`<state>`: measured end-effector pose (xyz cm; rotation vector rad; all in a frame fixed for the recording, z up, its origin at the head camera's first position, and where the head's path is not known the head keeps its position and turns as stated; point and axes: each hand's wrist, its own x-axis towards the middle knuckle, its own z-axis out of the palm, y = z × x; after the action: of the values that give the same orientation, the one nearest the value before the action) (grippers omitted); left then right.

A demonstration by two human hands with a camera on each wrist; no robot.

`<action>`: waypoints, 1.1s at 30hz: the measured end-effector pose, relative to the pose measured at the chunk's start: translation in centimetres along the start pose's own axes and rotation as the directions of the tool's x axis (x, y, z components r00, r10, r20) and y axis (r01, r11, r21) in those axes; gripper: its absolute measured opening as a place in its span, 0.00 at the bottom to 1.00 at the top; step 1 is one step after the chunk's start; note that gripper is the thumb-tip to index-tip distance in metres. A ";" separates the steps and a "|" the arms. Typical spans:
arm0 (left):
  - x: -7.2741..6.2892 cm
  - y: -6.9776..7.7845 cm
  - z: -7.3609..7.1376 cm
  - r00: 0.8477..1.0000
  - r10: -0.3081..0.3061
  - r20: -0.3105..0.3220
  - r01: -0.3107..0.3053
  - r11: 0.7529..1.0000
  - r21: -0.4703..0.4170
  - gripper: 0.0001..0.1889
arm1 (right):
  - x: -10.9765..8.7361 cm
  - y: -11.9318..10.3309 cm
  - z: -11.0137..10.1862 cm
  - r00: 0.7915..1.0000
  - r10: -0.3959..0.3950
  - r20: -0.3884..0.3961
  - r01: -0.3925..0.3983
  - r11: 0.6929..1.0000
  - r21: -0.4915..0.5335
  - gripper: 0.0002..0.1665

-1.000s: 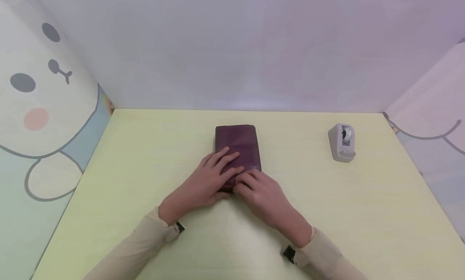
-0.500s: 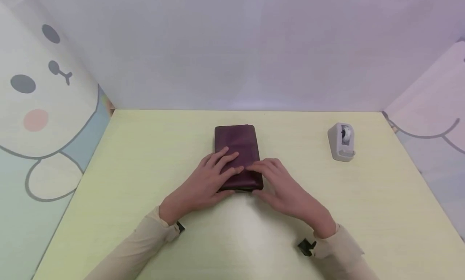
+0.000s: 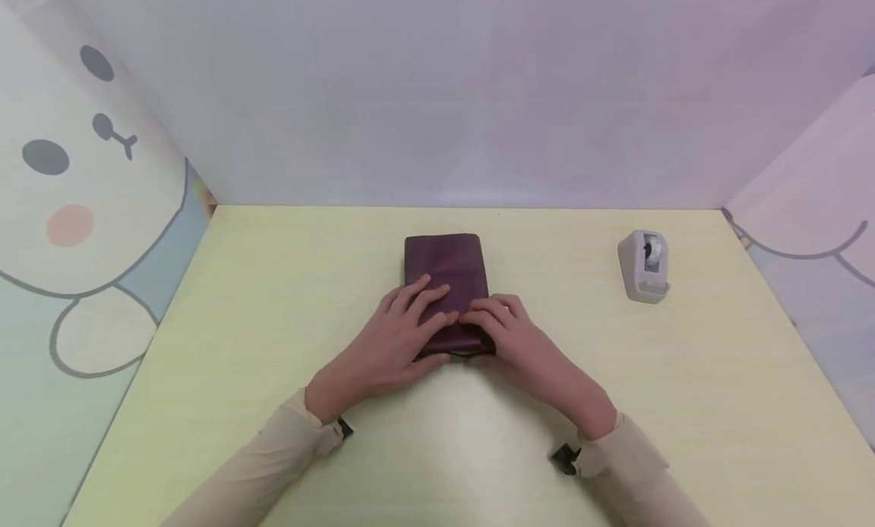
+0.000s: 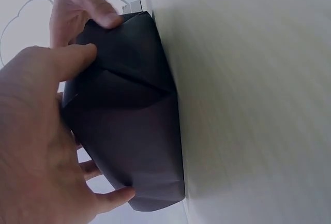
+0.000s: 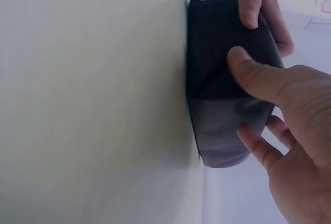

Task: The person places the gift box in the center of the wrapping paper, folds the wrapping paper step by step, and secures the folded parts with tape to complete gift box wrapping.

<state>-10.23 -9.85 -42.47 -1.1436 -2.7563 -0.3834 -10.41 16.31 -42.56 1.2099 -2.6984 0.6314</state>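
A box wrapped in dark purple paper (image 3: pixel 447 257) lies flat in the middle of the pale yellow table (image 3: pixel 307 261). My left hand (image 3: pixel 383 345) holds its left side, fingers spread over the top and thumb at the near end. From the right, my right hand (image 3: pixel 533 352) grips it with bent fingers on top and the thumb against the same end. The left wrist view shows folded paper (image 4: pixel 124 74) on that end, its creases meeting at an angle. Both thumbs press on these folds, close to each other.
A grey tape dispenser (image 3: pixel 642 272) with a roll of clear tape stands at the table's back right. A plain pale wall (image 3: pixel 437 94) rises behind the table. Side panels with cartoon drawings (image 3: pixel 75 193) flank it.
My right hand first moved right, from the near end's middle to the right corner, and its fingers opened out. It then came slightly back left onto the box. My left hand stayed nearly still.
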 end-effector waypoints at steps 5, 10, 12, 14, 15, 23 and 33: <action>0.0 0.0 -0.1 1.000 -0.005 0.022 0.005 1.000 0.007 0.25 | -0.2 0.7 -1.5 0.995 0.022 0.094 -0.034 0.990 0.134 0.34; 0.0 0.0 -0.2 0.999 -0.007 0.037 0.007 1.000 0.005 0.26 | -0.5 1.3 -2.4 0.991 -0.021 0.132 -0.007 0.979 0.202 0.38; 0.0 -0.1 -0.2 0.999 -0.005 0.039 0.005 1.000 0.002 0.26 | -0.4 1.3 -2.3 0.993 -0.044 0.108 0.022 0.981 0.192 0.37; 0.0 -0.1 -0.2 0.999 -0.004 0.047 0.004 1.000 0.000 0.26 | -0.4 1.4 -2.1 0.995 -0.054 0.084 0.038 0.983 0.182 0.35; 0.0 -0.1 -0.2 0.999 -0.004 0.049 0.004 1.000 -0.002 0.26 | -0.3 1.4 -2.0 0.996 -0.053 0.075 0.039 0.983 0.181 0.35; -0.1 0.0 0.0 0.998 -0.008 0.059 0.009 1.000 -0.014 0.31 | -0.4 1.2 -1.4 0.999 -0.019 0.045 0.010 0.981 0.192 0.33; 0.0 0.1 0.1 0.999 0.022 0.029 -0.022 1.000 0.010 0.27 | -0.1 0.8 -0.6 0.999 0.001 0.042 -0.005 0.994 0.110 0.35</action>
<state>-10.18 -9.77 -42.58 -1.1853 -2.7648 -0.3527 -10.97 17.14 -42.33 1.2585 -2.7328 0.7738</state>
